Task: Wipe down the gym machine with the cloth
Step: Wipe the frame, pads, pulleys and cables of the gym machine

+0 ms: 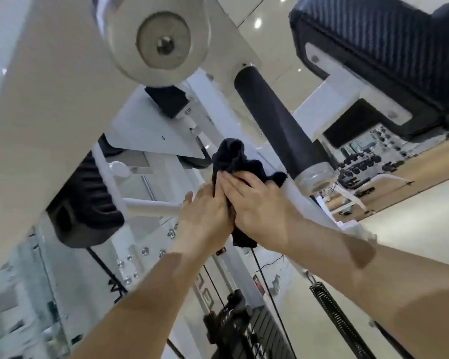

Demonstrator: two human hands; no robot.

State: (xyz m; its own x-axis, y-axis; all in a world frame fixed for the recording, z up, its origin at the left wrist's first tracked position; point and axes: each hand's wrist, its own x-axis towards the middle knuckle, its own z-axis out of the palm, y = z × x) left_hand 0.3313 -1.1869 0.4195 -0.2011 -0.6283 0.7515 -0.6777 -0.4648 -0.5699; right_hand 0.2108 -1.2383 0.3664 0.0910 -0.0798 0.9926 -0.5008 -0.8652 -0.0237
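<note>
Head view: left hand (205, 216) and right hand (259, 203), fingers straight, pressed dark cloth (233, 159) against white machine frame (316, 211).

Stretched out ahead — left hand (205, 216) and right hand (259, 211) press together, fingers straight, right overlapping left.
</note>
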